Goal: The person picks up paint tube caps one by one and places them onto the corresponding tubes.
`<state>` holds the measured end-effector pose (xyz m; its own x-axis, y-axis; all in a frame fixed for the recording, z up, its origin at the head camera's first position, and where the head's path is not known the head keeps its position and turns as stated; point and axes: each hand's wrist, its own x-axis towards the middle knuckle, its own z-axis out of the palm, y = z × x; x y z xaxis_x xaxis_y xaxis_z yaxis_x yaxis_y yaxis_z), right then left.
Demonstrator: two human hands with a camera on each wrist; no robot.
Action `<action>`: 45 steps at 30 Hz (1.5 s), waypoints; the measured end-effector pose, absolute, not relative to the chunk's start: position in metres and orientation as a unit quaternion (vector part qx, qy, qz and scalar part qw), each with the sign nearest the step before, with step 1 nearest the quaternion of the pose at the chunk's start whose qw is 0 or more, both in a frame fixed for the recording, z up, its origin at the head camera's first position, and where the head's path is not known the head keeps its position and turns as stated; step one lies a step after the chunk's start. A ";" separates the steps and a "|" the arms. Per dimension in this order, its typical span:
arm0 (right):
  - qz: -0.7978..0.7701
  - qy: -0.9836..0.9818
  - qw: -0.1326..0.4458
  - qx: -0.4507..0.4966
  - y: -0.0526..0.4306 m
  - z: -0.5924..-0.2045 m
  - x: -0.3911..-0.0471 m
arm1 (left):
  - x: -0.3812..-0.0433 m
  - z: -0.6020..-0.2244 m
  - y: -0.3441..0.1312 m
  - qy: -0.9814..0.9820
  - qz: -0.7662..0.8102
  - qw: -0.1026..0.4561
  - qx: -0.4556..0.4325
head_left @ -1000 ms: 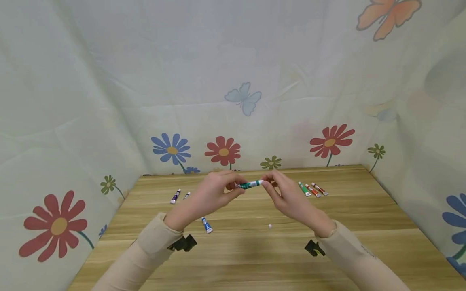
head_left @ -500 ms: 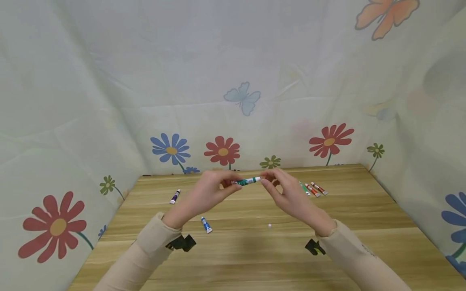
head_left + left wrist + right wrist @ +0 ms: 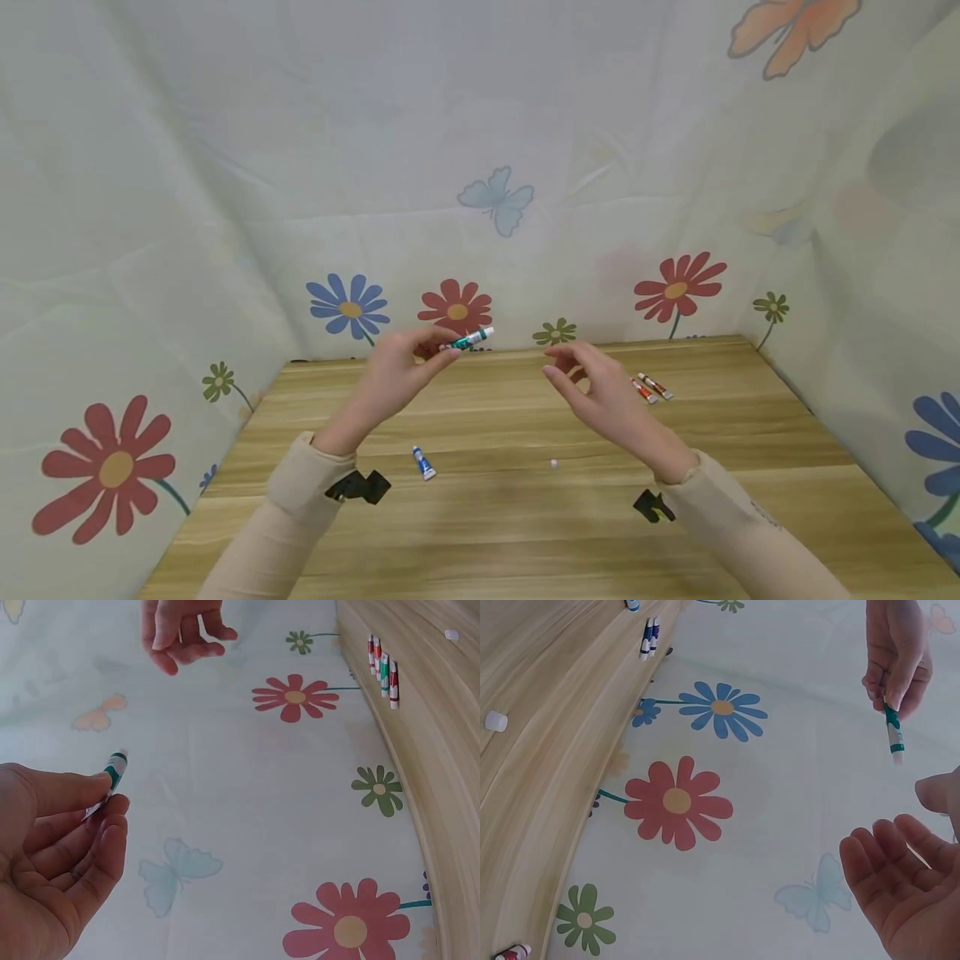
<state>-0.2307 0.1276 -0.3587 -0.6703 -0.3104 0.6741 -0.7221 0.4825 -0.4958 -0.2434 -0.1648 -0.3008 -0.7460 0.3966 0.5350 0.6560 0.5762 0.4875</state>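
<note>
My left hand (image 3: 397, 367) pinches a green paint tube (image 3: 471, 339) between thumb and fingertips, its white end pointing right and slightly up. The tube is held in the air, in front of the cloth backdrop in the head view. In the right wrist view, that same green tube (image 3: 894, 727) slants downward from the left fingertips. To the right, apart from the tube, my right hand (image 3: 596, 387) hangs over the table with fingers loosely bent and nothing between them. A small white cap (image 3: 553, 463) lies on the table below and between the hands.
On the wooden table (image 3: 480, 533), a blue paint tube (image 3: 423, 463) lies at the left. Orange-red (image 3: 643, 389) and brown-red tubes (image 3: 656, 386) lie beyond my right hand. Two dark tubes (image 3: 649, 639) show in the right wrist view. A flowered cloth (image 3: 375, 167) rises around the table.
My left hand has moved left and up with the green tube, away from the right hand. The right fingers, earlier at the tube's white end, are now apart from it.
</note>
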 end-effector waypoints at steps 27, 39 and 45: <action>0.400 -0.833 0.251 0.290 0.138 -0.365 -0.237 | -0.287 -0.356 -0.233 -0.881 -0.409 0.201 -0.131; 0.383 -0.850 0.217 0.288 0.139 -0.376 -0.243 | -0.308 -0.385 -0.245 -0.892 -0.405 0.178 -0.095; 0.383 -0.856 0.199 0.284 0.139 -0.382 -0.244 | -0.316 -0.398 -0.249 -0.898 -0.396 0.175 -0.080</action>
<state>-0.2442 0.1393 -0.3817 -0.7596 -0.3338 0.5582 -0.6386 0.5457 -0.5426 -0.3165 -0.2490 -0.3983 -0.9262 0.0047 0.3770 0.2816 0.6733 0.6837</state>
